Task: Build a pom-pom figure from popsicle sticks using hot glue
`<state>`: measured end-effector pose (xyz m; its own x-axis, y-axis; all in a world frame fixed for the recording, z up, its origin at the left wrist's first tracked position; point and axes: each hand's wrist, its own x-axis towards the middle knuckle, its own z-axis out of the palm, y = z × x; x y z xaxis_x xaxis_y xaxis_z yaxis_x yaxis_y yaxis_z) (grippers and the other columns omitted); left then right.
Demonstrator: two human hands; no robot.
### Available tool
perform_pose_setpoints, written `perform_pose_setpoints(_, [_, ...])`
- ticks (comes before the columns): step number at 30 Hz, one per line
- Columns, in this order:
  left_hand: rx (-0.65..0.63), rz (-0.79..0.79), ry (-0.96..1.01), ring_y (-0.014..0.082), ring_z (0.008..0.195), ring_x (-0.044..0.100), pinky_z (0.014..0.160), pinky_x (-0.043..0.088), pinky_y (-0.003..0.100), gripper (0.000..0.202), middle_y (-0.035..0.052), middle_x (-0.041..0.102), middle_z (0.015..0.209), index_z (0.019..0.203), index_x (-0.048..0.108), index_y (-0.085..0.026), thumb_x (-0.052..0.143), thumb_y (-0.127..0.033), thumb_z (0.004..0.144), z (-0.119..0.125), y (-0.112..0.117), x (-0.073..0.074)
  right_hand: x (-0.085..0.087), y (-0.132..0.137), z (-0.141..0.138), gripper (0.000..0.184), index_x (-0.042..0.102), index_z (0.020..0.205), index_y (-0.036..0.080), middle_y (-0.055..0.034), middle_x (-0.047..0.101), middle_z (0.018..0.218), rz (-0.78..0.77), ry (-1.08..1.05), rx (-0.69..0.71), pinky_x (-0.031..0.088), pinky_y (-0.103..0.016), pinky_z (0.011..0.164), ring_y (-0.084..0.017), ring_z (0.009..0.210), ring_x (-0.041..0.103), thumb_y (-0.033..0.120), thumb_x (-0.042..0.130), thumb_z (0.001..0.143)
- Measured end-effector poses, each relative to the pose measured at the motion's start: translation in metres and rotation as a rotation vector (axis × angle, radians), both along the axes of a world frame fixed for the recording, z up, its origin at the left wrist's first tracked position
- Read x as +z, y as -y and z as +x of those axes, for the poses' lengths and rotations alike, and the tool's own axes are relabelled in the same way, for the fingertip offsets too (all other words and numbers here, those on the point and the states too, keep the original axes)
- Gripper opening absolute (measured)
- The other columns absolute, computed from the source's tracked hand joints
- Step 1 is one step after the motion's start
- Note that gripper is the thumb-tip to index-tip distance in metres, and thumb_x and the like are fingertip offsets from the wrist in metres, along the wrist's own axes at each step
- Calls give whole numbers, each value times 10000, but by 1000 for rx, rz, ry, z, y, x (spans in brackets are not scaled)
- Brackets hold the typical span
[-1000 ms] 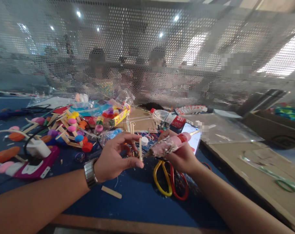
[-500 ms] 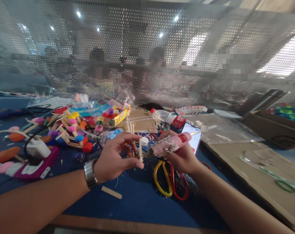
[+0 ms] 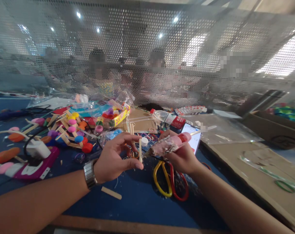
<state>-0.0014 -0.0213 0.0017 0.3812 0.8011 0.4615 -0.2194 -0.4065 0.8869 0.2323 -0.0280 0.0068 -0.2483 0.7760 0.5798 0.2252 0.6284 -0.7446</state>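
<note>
Perforated grey screen [image 3: 128, 35] — bright lights [image 3: 78, 14], blue tabletop [image 3: 140, 204]

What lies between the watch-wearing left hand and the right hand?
In the head view: a slim pale wooden stick, pinched upright by the left hand, then the crusted pink tool in the right hand; beyond, a round white cap.

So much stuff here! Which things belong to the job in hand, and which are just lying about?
In hand:
- small wooden stick, pinched in the left hand
- pink glue gun, gripped by the right hand

Seemingly just lying about:
- scissors with yellow and red handles
- plastic bottle
- lit phone
</note>
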Motion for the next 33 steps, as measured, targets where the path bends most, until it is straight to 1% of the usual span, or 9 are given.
perform_pose_setpoints(5, [5,6,16,95,696,613,620,564,183,575,23,669,897,1078,777,-235,982,-304,546,1,1,0,0,-1,0,209,556,803,230,-6,557,721,34,-4,12,430,-303,530,-160,570,503,360,718,827])
perform_pose_setpoints(12, [2,22,15,88,689,609,625,570,182,582,18,661,898,1087,779,-253,983,-306,544,1,0,-1,0,0,0,206,550,783,235,-8,545,723,39,21,-4,442,-316,532,-166,577,509,363,703,837])
perform_pose_setpoints(21, [-7,15,32,81,690,610,623,559,165,583,11,656,888,1094,780,-268,981,-312,549,2,1,0,-1,-2,1,182,569,801,236,-7,545,716,56,39,-19,440,-315,521,-164,566,508,361,694,845])
perform_pose_setpoints(27, [2,20,20,91,683,602,616,558,186,586,18,660,882,1088,781,-259,983,-316,541,1,1,1,-2,-1,1,205,566,792,234,-4,548,715,26,37,-37,434,-305,514,-163,573,508,369,717,826])
perform_pose_setpoints(30, [2,17,24,97,686,601,619,560,198,588,23,664,890,1085,782,-252,984,-324,538,1,1,1,-1,-1,1,212,551,772,234,-3,552,715,19,29,-42,451,-310,532,-162,574,512,361,714,820])
perform_pose_setpoints(33, [3,20,23,97,697,603,622,557,191,585,20,660,895,1084,783,-259,984,-322,538,1,1,1,-1,-1,1,204,545,755,232,-9,558,727,25,34,-49,448,-309,528,-163,578,520,340,708,815])
